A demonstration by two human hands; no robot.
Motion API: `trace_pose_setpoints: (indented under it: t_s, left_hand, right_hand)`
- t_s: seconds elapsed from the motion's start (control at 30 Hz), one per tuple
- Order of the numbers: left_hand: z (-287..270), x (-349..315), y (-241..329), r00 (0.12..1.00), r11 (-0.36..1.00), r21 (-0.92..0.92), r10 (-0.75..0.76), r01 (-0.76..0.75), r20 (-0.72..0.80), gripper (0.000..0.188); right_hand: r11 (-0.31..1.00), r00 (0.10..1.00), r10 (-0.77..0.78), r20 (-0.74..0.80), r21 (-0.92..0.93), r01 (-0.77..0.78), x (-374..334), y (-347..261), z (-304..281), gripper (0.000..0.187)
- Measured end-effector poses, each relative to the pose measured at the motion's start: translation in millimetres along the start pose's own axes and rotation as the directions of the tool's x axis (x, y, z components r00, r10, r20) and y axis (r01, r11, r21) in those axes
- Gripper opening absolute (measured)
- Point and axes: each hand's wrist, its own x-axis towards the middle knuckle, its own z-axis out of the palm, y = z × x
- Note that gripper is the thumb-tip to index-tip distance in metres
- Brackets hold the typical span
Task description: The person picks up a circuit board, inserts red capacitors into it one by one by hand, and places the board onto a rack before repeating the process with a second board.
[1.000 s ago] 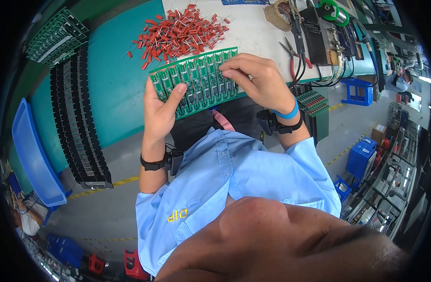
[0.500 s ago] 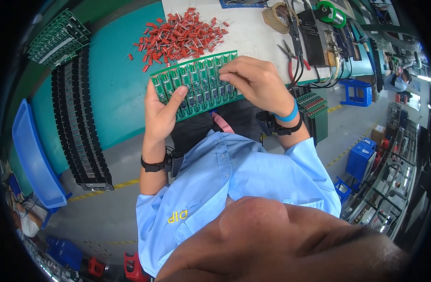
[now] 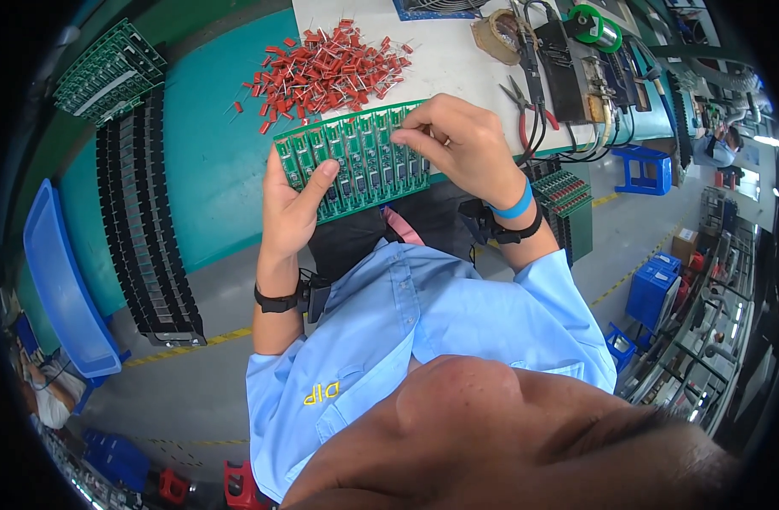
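Note:
A green circuit board panel [image 3: 360, 161], divided into several narrow strips with small parts on them, is tilted at the near edge of the bench. My left hand [image 3: 292, 200] grips its left end, thumb on top and fingers beneath. Over the upper right part of the panel, my right hand [image 3: 466, 149] has thumb and forefinger pinched together close to the board's surface. Whatever sits between those fingertips is too small or hidden to make out. Just beyond the panel lies a heap of red box-shaped components with wire leads [image 3: 334, 72].
At left, a long black slotted rack [image 3: 143, 221] holds upright green boards [image 3: 109, 72] at its far end. A blue tray [image 3: 62, 280] is beside it. Pliers [image 3: 523, 110], a solder wire spool [image 3: 595, 28] and cables lie right. More boards [image 3: 564, 195] stand below the bench's right side.
My right hand has shifted slightly left over the panel, fingers still pinched. The panel has moved very little, and my left hand keeps its grip.

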Motion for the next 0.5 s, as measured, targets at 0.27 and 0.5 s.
trace_pose_setpoints:
  t_s: [0.27,0.5]
  left_hand:
    - [-2,0,0,1.0,1.0,-0.018,-0.004,0.004,0.003,0.038]
    - [-4,-1,-1,1.0,1.0,-0.029,0.012,-0.011,0.025,0.038]
  right_hand:
    - [0.996,0.995,0.048,-0.082,-0.074,-0.054,22,18,-16,0.013]
    - [0.942,0.999,0.001,-0.034,-0.334,-0.012,57,88,-9,0.016]
